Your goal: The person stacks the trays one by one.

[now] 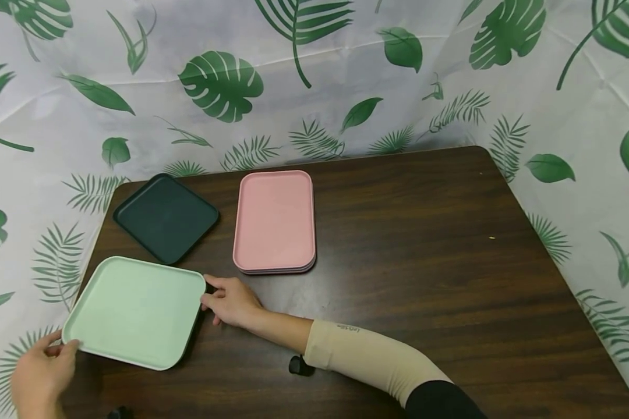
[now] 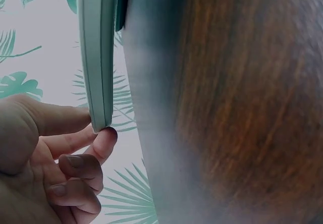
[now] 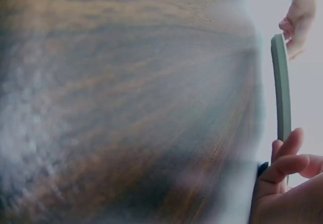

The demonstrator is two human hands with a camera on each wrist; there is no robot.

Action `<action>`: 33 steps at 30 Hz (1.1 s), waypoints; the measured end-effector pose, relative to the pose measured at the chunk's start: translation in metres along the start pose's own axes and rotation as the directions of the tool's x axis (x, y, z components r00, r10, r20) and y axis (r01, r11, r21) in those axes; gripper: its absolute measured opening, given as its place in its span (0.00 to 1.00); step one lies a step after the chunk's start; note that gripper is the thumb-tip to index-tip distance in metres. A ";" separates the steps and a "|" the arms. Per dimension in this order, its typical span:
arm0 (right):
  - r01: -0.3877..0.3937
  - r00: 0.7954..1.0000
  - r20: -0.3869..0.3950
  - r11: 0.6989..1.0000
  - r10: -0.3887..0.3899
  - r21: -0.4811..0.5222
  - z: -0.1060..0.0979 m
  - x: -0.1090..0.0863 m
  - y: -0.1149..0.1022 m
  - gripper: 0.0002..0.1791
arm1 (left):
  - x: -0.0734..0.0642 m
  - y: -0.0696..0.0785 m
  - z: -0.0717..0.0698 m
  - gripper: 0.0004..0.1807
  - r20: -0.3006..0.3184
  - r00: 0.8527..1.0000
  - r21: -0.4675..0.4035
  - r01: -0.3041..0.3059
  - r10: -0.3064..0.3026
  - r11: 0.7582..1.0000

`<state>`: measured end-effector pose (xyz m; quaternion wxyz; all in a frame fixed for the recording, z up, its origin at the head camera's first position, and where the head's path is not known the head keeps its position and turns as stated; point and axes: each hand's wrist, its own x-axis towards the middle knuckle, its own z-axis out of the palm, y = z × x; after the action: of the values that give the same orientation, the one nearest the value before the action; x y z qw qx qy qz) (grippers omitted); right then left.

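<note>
A light green rectangular tray (image 1: 136, 311) is held off the table at the left, face up. My left hand (image 1: 44, 372) pinches its near left corner between thumb and fingers. At the far right corner my right hand (image 1: 233, 301) grips the rim. Seen edge-on in the left wrist view, the green tray (image 2: 98, 52) shows a pale banded side; whether it is one tray or more stacked, I cannot tell. The right wrist view shows the light green tray (image 3: 281, 88) apart from the table, with a hand at each end.
Just behind lies a dark green tray (image 1: 166, 218), turned at an angle near the table's left edge. A stack of pink trays (image 1: 275, 221) stands to its right on the brown wooden table (image 1: 424, 250). A leaf-patterned cloth (image 1: 335, 99) hangs around the table.
</note>
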<state>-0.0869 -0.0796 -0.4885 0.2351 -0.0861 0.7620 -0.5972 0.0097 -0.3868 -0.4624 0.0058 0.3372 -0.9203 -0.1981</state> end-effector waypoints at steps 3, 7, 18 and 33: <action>0.026 0.999 -0.029 0.999 -0.025 0.043 0.000 0.001 -0.001 0.27 | -0.001 0.000 0.000 0.23 -0.008 1.000 -0.012 -0.002 0.002 1.000; 0.059 0.996 -0.066 0.996 -0.054 0.070 0.000 0.001 -0.002 0.25 | -0.002 0.004 -0.003 0.24 0.000 1.000 -0.028 -0.015 0.015 0.999; 0.119 0.992 -0.054 0.989 -0.114 0.084 -0.009 -0.003 -0.006 0.18 | -0.005 0.018 -0.010 0.26 -0.023 1.000 -0.056 0.014 -0.015 0.998; 0.124 0.989 0.056 0.975 -0.136 0.183 -0.044 -0.010 -0.007 0.17 | -0.004 0.041 -0.017 0.24 -0.086 0.985 -0.128 -0.160 0.150 0.979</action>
<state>-0.0993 -0.0392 -0.4717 0.2283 -0.1347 0.6894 -0.6742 -0.0103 -0.3619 -0.4315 0.0789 0.2705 -0.9275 -0.2457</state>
